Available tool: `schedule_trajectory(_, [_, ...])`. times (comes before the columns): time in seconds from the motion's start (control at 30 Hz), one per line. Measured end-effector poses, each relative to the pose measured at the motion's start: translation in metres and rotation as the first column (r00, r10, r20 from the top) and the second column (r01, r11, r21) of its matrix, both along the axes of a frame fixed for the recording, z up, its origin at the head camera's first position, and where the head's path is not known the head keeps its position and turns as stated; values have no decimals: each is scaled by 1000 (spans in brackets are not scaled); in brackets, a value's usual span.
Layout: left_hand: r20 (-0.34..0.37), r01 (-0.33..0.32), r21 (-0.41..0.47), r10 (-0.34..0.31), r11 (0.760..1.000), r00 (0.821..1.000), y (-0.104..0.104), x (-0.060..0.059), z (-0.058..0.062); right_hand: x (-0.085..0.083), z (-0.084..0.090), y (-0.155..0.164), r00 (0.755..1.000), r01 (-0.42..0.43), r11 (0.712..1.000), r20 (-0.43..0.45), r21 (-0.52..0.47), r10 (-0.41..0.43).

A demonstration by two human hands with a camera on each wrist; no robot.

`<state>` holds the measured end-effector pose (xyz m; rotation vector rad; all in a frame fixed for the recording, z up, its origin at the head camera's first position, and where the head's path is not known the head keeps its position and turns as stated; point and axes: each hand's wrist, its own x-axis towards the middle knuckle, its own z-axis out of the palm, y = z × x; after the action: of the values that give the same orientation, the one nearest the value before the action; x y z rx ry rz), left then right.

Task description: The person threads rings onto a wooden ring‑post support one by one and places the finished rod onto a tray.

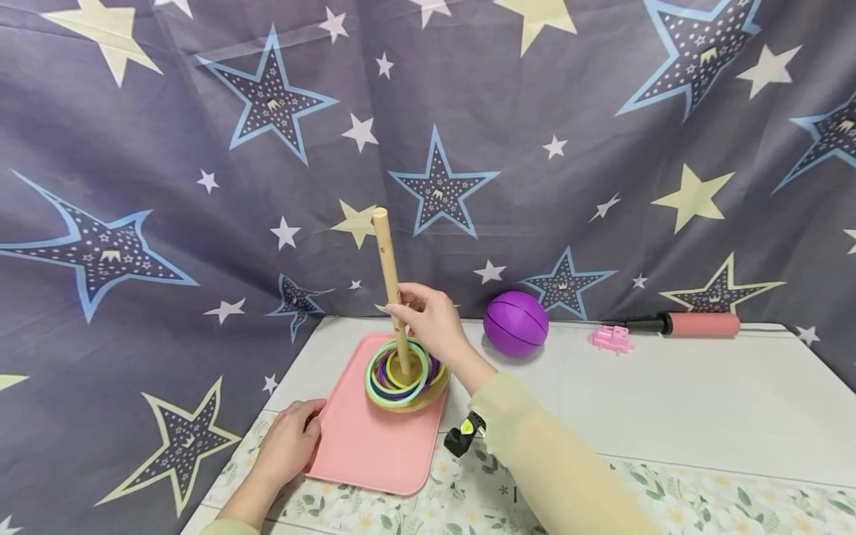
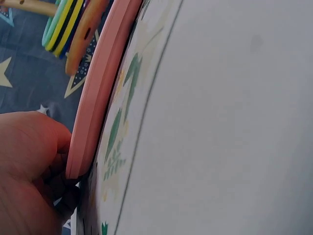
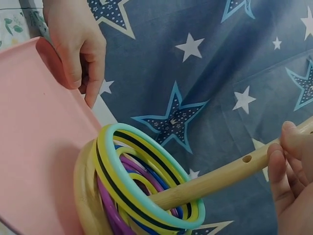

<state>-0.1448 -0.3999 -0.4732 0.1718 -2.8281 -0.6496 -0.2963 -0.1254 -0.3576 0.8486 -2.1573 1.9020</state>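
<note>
My left hand [image 1: 287,442] grips the left edge of a pink tray [image 1: 374,461], with the thumb over its rim. On the tray's far part stands a ring-toss stand with a round wooden base [image 3: 84,191] and a wooden pole [image 1: 388,260] that leans slightly left. Several colored rings [image 3: 111,154], mint, yellow, purple and blue, lie in a loose pile around the foot of the pole. Above them my right hand [image 1: 435,327] pinches the pole between thumb and fingers. In the left wrist view the left fingers are mostly hidden behind the tray's edge [image 2: 93,112].
A purple ball [image 1: 516,324] sits right of the tray by the curtain. Farther right are a small pink plastic piece [image 1: 611,339] and a hand pump with a pink barrel [image 1: 704,324]. The star-patterned curtain [image 1: 348,96] hangs behind and left of the white table [image 1: 669,401].
</note>
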Motion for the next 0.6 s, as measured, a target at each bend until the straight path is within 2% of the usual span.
schedule_trajectory(0.23, [5, -7, 5, 7, 1000, 1000, 3, 1, 1, -3, -10, -8, 999, 8, 1000, 38, -6, -7])
schedule_trajectory(0.6, [8, -17, 10, 17, 1000, 1000, 2, 1, 2, -5, -14, -17, 996, -19, 1000, 83, -8, 20])
